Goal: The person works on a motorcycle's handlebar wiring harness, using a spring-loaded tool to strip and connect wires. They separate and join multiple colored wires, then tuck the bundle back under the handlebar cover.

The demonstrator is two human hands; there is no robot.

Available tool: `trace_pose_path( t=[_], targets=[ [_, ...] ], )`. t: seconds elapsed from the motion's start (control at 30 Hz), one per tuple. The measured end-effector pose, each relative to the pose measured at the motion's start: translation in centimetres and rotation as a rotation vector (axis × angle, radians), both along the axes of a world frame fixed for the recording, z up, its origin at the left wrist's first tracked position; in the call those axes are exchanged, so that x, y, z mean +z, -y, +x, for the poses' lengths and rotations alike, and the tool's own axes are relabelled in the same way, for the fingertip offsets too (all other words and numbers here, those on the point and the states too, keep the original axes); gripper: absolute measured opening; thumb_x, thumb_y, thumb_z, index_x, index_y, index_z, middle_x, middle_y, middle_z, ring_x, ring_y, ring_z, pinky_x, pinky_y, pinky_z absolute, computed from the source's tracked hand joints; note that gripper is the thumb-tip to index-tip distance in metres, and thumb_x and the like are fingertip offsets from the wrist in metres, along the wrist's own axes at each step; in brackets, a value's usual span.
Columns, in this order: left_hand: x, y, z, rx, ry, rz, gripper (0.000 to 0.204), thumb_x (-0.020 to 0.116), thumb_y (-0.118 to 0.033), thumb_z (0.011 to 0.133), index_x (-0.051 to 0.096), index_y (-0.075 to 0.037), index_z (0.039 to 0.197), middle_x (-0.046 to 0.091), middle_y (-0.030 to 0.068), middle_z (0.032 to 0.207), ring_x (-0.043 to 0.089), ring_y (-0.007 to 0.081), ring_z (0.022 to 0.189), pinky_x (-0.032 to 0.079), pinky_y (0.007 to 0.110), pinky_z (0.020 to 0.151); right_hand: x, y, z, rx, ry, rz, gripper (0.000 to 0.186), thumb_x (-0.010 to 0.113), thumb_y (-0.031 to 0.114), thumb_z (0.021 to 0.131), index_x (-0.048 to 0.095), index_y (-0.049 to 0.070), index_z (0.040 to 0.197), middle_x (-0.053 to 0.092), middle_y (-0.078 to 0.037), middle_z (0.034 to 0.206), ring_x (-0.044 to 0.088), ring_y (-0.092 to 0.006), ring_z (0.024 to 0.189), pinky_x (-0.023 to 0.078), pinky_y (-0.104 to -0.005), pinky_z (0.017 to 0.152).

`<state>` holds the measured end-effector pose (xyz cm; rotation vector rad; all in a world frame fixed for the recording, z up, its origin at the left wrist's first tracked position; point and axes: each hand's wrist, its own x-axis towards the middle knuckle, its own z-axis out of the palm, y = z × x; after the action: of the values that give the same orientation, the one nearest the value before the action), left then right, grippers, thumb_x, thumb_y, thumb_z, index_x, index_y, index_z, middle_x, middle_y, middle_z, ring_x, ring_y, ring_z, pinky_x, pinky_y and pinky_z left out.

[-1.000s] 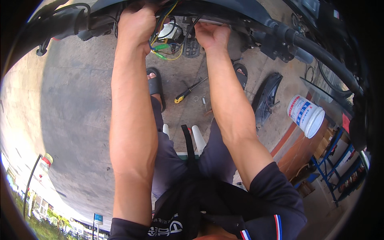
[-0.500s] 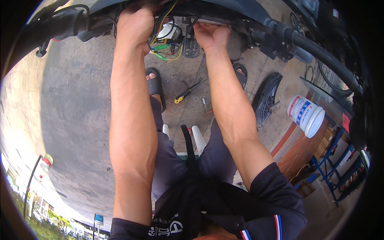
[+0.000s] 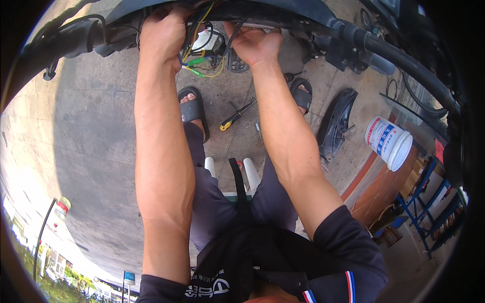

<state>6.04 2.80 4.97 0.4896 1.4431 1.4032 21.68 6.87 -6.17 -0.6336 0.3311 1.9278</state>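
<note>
Grey-black plastic, a curved panel [image 3: 298,14], partly hides the fingers of the left hand [image 3: 162,33], which curl up against its underside; whether they grip anything cannot be told. The right hand [image 3: 255,46] is palm up just beneath the panel, fingers bent toward its lower edge, and here too a firm hold cannot be made out. Yellow, blue and black wires [image 3: 206,22] hang under the panel between the hands, with green connectors [image 3: 196,61] on their lower loops and a white part [image 3: 203,40] behind.

The work looks partway along: the connectors have wires in them, but the wiring below the panel is uncovered and parts lie loose. How much is left cannot be judged.

On the concrete floor [image 3: 96,131], on the person's side of the panel, lie a yellow-and-black screwdriver [image 3: 230,122] and a small spring [image 3: 258,127]. A black curved cover [image 3: 335,123] lies farther right of the panel's middle; beyond the panel's right end are a white bucket [image 3: 389,141] and, nearer the person, a blue rack [image 3: 418,204]. Far out to the panel's left, sunlight falls on the paving, with greenery [image 3: 35,272] toward the lower rim.
</note>
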Motion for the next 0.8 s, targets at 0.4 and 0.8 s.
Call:
trace_pose_path(
  t=[0.4,0.8],
  targets=[
    [0.1,0.3,0.2,-0.024,-0.029,0.115,0.029,0.062,-0.008,0.094,0.065,-0.001,0.122,0.068,0.0093,0.115,0.063,0.0197,0.103,0.051,0.033,0.088,-1.3,-0.5,0.6,0.090,0.213,0.053,0.055,0.046,0.058,0.097,0.067,0.011,0.116,0.070,-0.009,0.115,0.063,-0.0292,0.108,0.052,-0.0502,0.093],
    [-0.6,0.2,-0.3,-0.006,0.004,0.058,0.030,0.059,-0.005,0.092,0.063,0.001,0.122,0.067,0.0108,0.114,0.064,0.0204,0.101,0.052,0.033,0.085,-3.1,1.1,-1.4,-0.030,-0.119,-0.082,0.075,0.040,0.072,0.090,0.066,0.007,0.118,0.069,-0.014,0.116,0.064,-0.0349,0.106,0.054,-0.0537,0.095]
  ],
)
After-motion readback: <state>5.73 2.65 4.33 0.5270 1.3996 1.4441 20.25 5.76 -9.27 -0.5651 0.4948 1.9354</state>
